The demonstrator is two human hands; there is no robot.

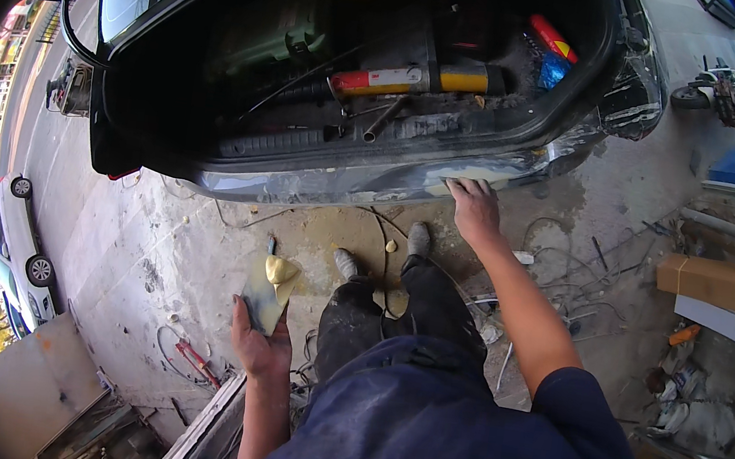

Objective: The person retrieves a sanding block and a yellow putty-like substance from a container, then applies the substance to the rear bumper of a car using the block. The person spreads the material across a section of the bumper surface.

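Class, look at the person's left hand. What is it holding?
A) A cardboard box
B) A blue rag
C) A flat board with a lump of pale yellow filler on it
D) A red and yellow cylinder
C: the left hand supports a flat board carrying a lump of pale yellow filler, while the right hand presses on the car's rear panel.

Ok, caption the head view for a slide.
Right hand spreads pale filler on a car's rear edge; left hand holds a putty-loaded board.
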